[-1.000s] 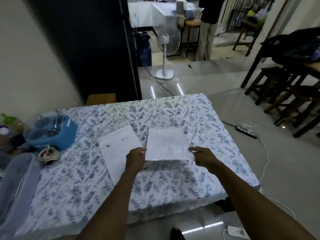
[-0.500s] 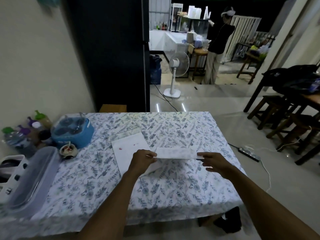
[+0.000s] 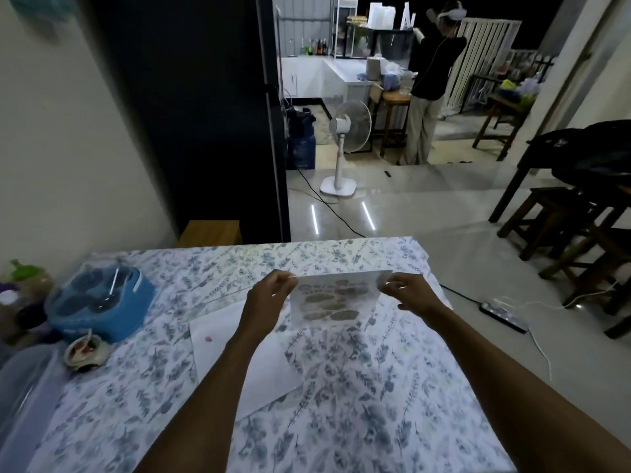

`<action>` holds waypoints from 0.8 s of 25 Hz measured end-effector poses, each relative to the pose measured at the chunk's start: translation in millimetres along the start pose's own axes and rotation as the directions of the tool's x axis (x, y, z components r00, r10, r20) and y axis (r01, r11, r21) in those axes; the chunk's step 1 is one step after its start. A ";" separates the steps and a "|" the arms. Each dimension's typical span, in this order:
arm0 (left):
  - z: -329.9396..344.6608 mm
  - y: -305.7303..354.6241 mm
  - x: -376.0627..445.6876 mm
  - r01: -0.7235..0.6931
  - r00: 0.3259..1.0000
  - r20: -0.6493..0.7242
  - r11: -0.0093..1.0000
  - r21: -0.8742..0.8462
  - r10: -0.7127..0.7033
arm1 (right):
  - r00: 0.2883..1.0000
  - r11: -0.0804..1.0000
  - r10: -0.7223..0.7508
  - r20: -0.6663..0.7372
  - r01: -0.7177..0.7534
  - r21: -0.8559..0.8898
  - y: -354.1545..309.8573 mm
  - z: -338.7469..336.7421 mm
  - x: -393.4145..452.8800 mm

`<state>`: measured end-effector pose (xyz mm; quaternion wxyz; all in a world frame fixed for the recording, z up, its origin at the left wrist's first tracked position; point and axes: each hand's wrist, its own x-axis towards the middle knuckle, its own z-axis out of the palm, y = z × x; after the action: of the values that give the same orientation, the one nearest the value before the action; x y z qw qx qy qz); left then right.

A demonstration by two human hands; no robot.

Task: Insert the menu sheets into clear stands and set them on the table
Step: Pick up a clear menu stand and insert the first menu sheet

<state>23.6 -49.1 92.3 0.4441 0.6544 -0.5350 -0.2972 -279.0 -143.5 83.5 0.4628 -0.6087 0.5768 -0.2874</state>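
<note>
A menu sheet (image 3: 336, 298) printed with brown food pictures hangs upright above the table, its printed face toward me. My left hand (image 3: 269, 295) pinches its top left corner and my right hand (image 3: 408, 291) pinches its top right corner. A second white sheet (image 3: 218, 336) with a small pink mark lies flat on the floral tablecloth (image 3: 358, 387), partly under my left forearm. I cannot make out a clear stand in this view.
A blue lidded container (image 3: 99, 302) and a small bowl (image 3: 83, 351) sit at the table's left. A clear plastic box (image 3: 24, 387) lies at the near left edge. Beyond the table are a standing fan (image 3: 345, 145), a person (image 3: 430, 87), stools (image 3: 560, 216) and a power strip (image 3: 503, 315).
The sheet has been lifted off the table and turned from flat to upright, its printed side now facing me. My head has tilted up, showing more of the room.
</note>
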 end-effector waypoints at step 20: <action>49.1 -38.9 121.2 0.130 0.972 -0.202 0.990 0.059 -0.116 | 0.996 0.973 -0.083 0.043 0.090 -0.215 48.6 33.7 133.9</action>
<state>28.6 -177.6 46.7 0.4521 0.7281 -0.4568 -0.2383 -247.7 -260.8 1.6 0.3906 -0.6847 0.5697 -0.2324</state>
